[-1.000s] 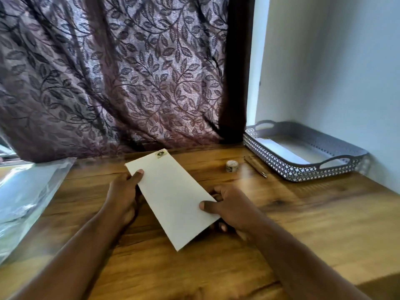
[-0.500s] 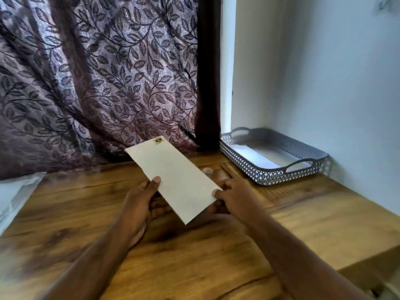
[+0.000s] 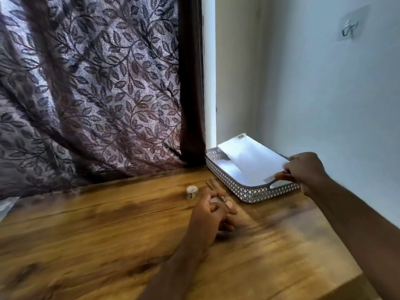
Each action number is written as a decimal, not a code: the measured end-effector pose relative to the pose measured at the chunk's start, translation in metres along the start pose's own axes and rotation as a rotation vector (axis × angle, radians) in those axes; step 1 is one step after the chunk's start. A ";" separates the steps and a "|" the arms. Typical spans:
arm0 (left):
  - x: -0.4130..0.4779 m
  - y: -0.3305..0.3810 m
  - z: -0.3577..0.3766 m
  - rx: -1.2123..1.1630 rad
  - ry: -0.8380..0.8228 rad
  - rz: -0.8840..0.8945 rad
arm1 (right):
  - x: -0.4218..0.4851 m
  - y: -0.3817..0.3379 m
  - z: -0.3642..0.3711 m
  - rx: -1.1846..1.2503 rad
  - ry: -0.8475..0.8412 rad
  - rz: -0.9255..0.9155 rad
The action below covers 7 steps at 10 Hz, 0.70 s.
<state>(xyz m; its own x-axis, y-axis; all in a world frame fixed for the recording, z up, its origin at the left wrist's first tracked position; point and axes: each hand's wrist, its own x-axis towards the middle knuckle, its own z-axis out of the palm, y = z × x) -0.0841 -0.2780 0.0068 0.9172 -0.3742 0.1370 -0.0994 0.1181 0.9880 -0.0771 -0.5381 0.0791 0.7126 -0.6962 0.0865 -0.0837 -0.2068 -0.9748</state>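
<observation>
My right hand (image 3: 305, 172) pinches the near end of a white envelope (image 3: 249, 156) and holds it tilted over a grey perforated tray (image 3: 244, 189) in the corner by the wall. White paper lies inside the tray. My left hand (image 3: 213, 211) rests on the wooden table (image 3: 108, 245) with fingers loosely curled, holding nothing I can make out; it lies over the near end of a brown pen (image 3: 211, 184). A small tape roll (image 3: 192, 192) stands just left of the pen.
A leaf-patterned purple curtain (image 3: 97, 94) hangs behind the table. A white wall (image 3: 313, 94) closes off the right side, with a clear adhesive hook (image 3: 349, 27) high up. The table's right edge runs under my right forearm.
My right hand has carried the envelope from mid-table rightward to above the tray. My left hand let go of the envelope and dropped to the table near the pen. The view swung right.
</observation>
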 end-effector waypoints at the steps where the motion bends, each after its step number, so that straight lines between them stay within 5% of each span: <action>1: 0.005 -0.003 0.003 0.056 -0.005 0.010 | 0.021 -0.004 0.012 -0.145 -0.039 0.019; 7: 0.016 -0.014 0.000 0.014 0.051 0.018 | 0.045 -0.009 0.073 -0.755 -0.237 0.047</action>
<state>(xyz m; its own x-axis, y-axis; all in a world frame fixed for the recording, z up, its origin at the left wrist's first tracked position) -0.0683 -0.2852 -0.0047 0.9336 -0.3245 0.1518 -0.1217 0.1111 0.9863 0.0070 -0.5175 0.0770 0.8191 -0.5680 -0.0801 -0.5064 -0.6505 -0.5660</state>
